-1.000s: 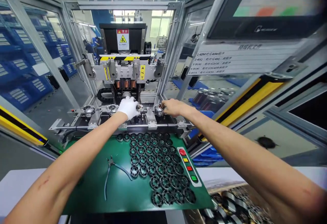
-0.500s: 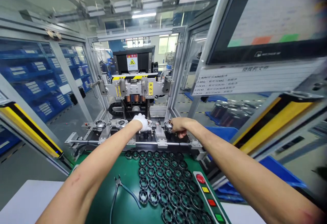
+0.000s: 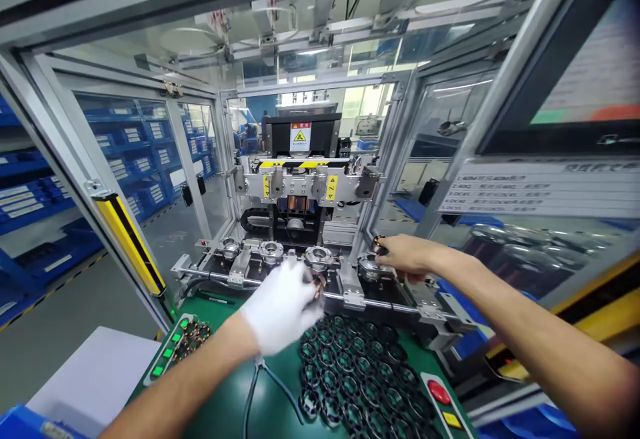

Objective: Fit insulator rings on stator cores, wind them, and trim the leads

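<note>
My left hand point(image 3: 285, 305), in a white glove, is closed around a small copper-wound stator point(image 3: 317, 284), partly hidden by the fingers. It hovers in front of a round metal fixture point(image 3: 319, 256) on the machine's rail. My bare right hand point(image 3: 407, 255) pinches another copper-wound stator point(image 3: 380, 244) just above the rightmost round fixture point(image 3: 370, 267). Two more round fixtures, one in the middle point(image 3: 271, 252) and one at the left point(image 3: 230, 247), sit along the same rail. Several black rings point(image 3: 345, 361) lie in rows on the green bench top point(image 3: 225, 385).
Blue-handled cutters point(image 3: 260, 379) lie on the bench below my left wrist. A heap of copper-wound parts point(image 3: 194, 339) is beside a strip of green buttons point(image 3: 167, 352). A red button point(image 3: 439, 391) sits at the right edge. Metal frame posts and a screen point(image 3: 585, 85) surround the workspace.
My left hand has lifted off its fixture and come back toward me with a stator. My right hand has risen from the rightmost fixture with a stator. The view has swung left.
</note>
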The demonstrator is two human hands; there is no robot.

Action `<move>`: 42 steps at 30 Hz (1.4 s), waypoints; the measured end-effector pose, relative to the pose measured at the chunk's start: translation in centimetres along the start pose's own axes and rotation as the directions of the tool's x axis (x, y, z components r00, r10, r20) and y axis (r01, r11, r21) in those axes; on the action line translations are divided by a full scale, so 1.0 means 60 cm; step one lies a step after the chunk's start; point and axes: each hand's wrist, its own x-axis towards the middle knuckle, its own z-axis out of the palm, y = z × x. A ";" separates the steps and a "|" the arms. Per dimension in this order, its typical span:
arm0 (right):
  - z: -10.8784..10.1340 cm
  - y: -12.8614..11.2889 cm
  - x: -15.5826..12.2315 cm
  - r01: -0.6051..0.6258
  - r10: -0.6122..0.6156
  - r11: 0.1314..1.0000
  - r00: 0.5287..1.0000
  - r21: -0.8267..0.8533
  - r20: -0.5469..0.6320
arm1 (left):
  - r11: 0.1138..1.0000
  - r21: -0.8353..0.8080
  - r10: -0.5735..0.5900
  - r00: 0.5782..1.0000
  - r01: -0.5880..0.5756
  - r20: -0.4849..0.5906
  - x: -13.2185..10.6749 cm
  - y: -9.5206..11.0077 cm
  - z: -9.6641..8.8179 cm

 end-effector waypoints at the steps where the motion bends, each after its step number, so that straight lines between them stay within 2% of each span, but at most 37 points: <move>1: 0.010 -0.006 -0.022 0.048 -0.049 0.999 0.998 -0.011 -0.046 | 0.995 -0.101 -0.020 1.000 0.019 -0.004 -0.060 -0.003 0.022; 3: 0.055 -0.024 -0.075 0.176 -0.177 0.984 0.979 -0.022 -0.102 | 0.963 -0.218 -0.140 0.985 0.158 0.097 -0.178 -0.017 0.074; 5: 0.126 -0.054 -0.134 0.361 -0.358 0.932 0.928 0.016 -0.101 | 0.922 -0.193 -0.293 0.929 0.337 0.225 -0.285 -0.034 0.124; 7: 0.206 -0.098 -0.190 0.596 -0.583 0.795 0.802 0.115 -0.131 | 0.878 -0.133 -0.408 0.864 0.460 0.294 -0.369 -0.048 0.162; 9: 0.281 -0.156 -0.231 0.715 -0.708 0.686 0.699 0.137 -0.098 | 0.860 -0.085 -0.457 0.834 0.503 0.310 -0.424 -0.057 0.183; 11: 0.341 -0.227 -0.249 0.763 -0.762 0.642 0.646 0.073 -0.047 | 0.870 -0.054 -0.456 0.842 0.490 0.289 -0.449 -0.065 0.191; 13: 0.384 -0.301 -0.244 0.768 -0.767 0.640 0.641 0.037 -0.024 | 0.886 -0.033 -0.440 0.862 0.462 0.253 -0.449 -0.072 0.193; 16: 0.419 -0.396 -0.212 0.727 -0.726 0.687 0.686 0.000 -0.046 | 0.898 -0.007 -0.430 0.881 0.439 0.198 -0.427 -0.083 0.198; 18: 0.429 -0.430 -0.193 0.689 -0.687 0.725 0.722 -0.009 -0.083 | 0.900 0.012 -0.432 0.888 0.436 0.160 -0.414 -0.088 0.206; 20: 0.436 -0.434 -0.191 0.648 -0.641 0.762 0.754 0.003 -0.140 | 0.897 0.027 -0.441 0.889 0.441 0.120 -0.410 -0.090 0.219; 23: 0.459 -0.391 -0.230 0.607 -0.583 0.793 0.783 0.059 -0.215 | 0.889 0.023 -0.458 0.889 0.458 -0.009 -0.423 -0.085 0.243; 26: 0.491 -0.318 -0.297 0.584 -0.547 0.800 0.804 0.139 -0.234 | 0.900 -0.042 -0.433 0.877 0.435 -0.206 -0.436 -0.066 0.259; 28: 0.507 -0.267 -0.329 0.530 -0.485 0.829 0.840 0.178 -0.242 | 0.924 -0.101 -0.383 0.886 0.369 -0.261 -0.425 -0.043 0.260; 31: 0.512 -0.201 -0.335 0.396 -0.335 0.897 0.899 0.195 -0.283 | 0.949 -0.166 -0.299 0.931 0.267 -0.210 -0.368 0.000 0.254; 34: 0.499 -0.164 -0.302 0.285 -0.211 0.940 0.918 0.186 -0.336 | 0.951 -0.202 -0.252 0.965 0.232 -0.077 -0.286 0.042 0.259; 38: 0.483 -0.157 -0.256 0.239 -0.168 0.956 0.920 0.168 -0.353 | 0.951 -0.214 -0.231 0.973 0.224 -0.008 -0.201 0.083 0.285; 42: 0.483 -0.162 -0.229 0.267 -0.187 0.945 0.915 0.189 -0.357 | 0.937 -0.245 -0.253 0.967 0.249 0.015 -0.166 0.100 0.308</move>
